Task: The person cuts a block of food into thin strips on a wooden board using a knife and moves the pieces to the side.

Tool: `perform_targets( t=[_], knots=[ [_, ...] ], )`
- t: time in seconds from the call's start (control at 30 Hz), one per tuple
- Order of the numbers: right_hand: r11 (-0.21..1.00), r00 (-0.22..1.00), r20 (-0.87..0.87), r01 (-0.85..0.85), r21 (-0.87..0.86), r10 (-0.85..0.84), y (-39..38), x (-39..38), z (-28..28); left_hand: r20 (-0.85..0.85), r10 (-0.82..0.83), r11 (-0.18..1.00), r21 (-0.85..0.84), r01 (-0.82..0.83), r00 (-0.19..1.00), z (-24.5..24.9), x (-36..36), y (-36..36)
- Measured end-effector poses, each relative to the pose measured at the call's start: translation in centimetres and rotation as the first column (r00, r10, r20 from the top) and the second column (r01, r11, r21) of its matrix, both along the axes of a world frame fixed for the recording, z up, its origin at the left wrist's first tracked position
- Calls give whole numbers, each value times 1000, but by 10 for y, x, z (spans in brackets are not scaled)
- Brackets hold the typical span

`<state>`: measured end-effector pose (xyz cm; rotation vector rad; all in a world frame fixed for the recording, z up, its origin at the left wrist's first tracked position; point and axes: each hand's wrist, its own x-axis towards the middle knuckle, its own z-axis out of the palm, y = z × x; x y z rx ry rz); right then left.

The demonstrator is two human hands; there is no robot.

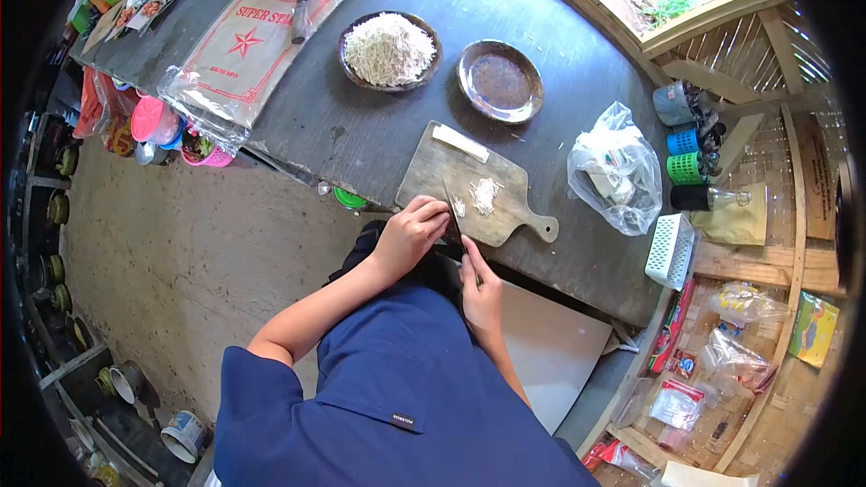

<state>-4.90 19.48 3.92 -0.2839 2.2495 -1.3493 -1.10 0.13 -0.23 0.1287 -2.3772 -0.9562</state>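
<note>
Clamping the right hand (481, 284) on a knife (455, 214) and curling the left hand (415, 227) just left of the blade, over the near left of a wooden cutting board (519, 209); cannot tell whether clamped on a piece. Working beside thin white shreds (485, 197) right of the blade and a pale block (460, 143) toward the board's far edge, near a heaped bowl (428, 78) farther left on the desk (568, 81)
</note>
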Motion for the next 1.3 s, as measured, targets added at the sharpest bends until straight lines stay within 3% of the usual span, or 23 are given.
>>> perform_targets(
  t=[0.17, 0.33, 0.6, 0.73, 0.9, 1.13, 1.3],
  knots=[
    [995, 999, -21, -36, -97, 34, -10, -12, -3, 5, -29, 999, -17, 29, 1000, 0, 0, -3],
    [998, 990, -129, -64, -12, 62, 3, -1, -8, -5, -2, 1000, 13, 2, 1000, -4, -1, 0],
    [993, 995, -73, -70, -91, 64, -3, -7, -2, 6, 21, 997, 68, -22, 1000, -5, 1, 1],
    [999, 999, -19, -32, -6, 32, -4, -2, 3, -15, 32, 995, 91, -30, 999, -2, 0, 3],
    [996, 999, 27, -31, -81, 33, -15, -13, 11, -3, 49, 992, 118, -49, 999, -2, 1, 4],
    [998, 997, -64, -47, 37, 49, -6, -6, -3, 3, 40, 993, 108, -40, 999, -1, 1, 3],
    [998, 999, -31, -22, -54, 21, -9, -9, 7, 11, 46, 993, 105, -47, 999, -3, 0, 2]
  ],
)
